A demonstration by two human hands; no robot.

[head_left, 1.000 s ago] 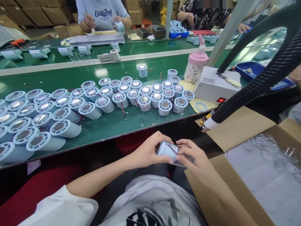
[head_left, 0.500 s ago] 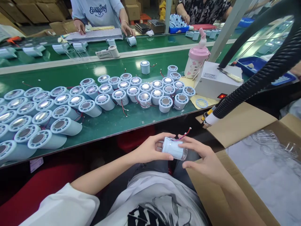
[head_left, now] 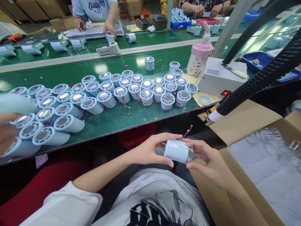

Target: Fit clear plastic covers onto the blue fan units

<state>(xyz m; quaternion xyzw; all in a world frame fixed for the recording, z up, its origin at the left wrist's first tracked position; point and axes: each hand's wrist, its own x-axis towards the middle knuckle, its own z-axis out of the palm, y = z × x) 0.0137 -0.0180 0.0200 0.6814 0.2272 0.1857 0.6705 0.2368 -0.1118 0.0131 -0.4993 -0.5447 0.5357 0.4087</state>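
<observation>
Above my lap I hold a light-blue cylindrical housing point(head_left: 176, 150) lying on its side, with a clear plastic sleeve point(head_left: 190, 155) around it that sticks out at the right end. My left hand point(head_left: 155, 150) grips its left end, thumb below and fingers over the top. The fingers and thumb of my right hand point(head_left: 207, 158) close on the clear right end. Thin red and dark wires point(head_left: 187, 133) with a small white connector rise behind the housing. Rows of similar light-blue housings point(head_left: 106, 98) stand on the green table beyond, many with round metallic discs on top.
A white box with a red-lit switch point(head_left: 222, 73) and a black ribbed hose point(head_left: 256, 73) stands at right, beside a pink-lidded cup point(head_left: 199, 56). An open carton point(head_left: 254, 122) holds clear plastic pieces. At far left a blurred hand point(head_left: 7, 125) holds a blue housing. Co-workers sit opposite.
My right hand has closed in on the clear right end of the housing. Another person's blurred hand with a blue housing has entered at far left. A co-worker opposite has reached for another housing.
</observation>
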